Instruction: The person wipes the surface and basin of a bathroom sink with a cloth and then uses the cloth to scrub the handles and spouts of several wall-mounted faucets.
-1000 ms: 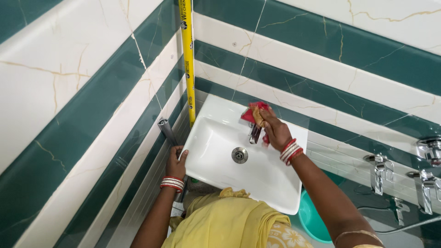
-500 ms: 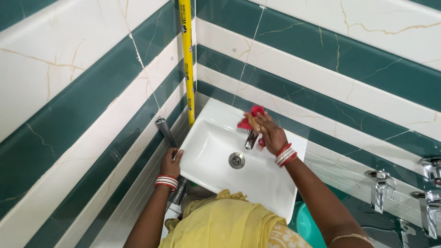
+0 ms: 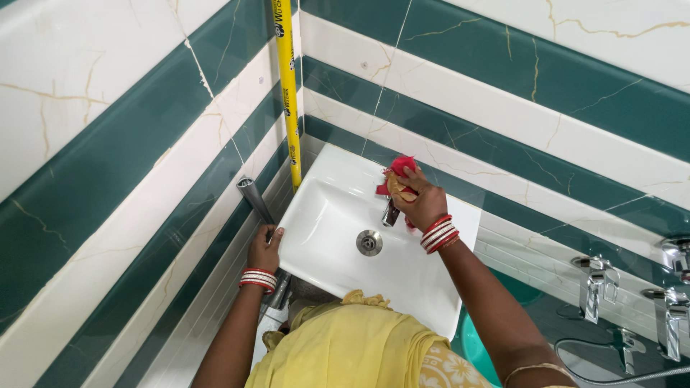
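A white rectangular wash basin (image 3: 420, 276) hangs in the corner of a tiled wall, with a round metal drain (image 3: 369, 242) in its bowl. My right hand (image 3: 419, 201) grips a red cloth (image 3: 397, 171) and presses it over the top of the chrome tap (image 3: 391, 213) at the basin's back edge. My left hand (image 3: 264, 250) rests on the basin's left rim, fingers curled over the edge. Red and white bangles sit on both wrists.
A yellow pole (image 3: 287, 93) stands upright in the wall corner. A grey pipe end (image 3: 253, 199) sticks up left of the basin. Chrome wall taps (image 3: 595, 282) and a hose (image 3: 611, 370) are at right. A teal tub (image 3: 478, 345) sits below the basin.
My right hand has shifted the red cloth around on top of the tap, staying on it. The left hand has kept its place on the rim. The view moved slightly.
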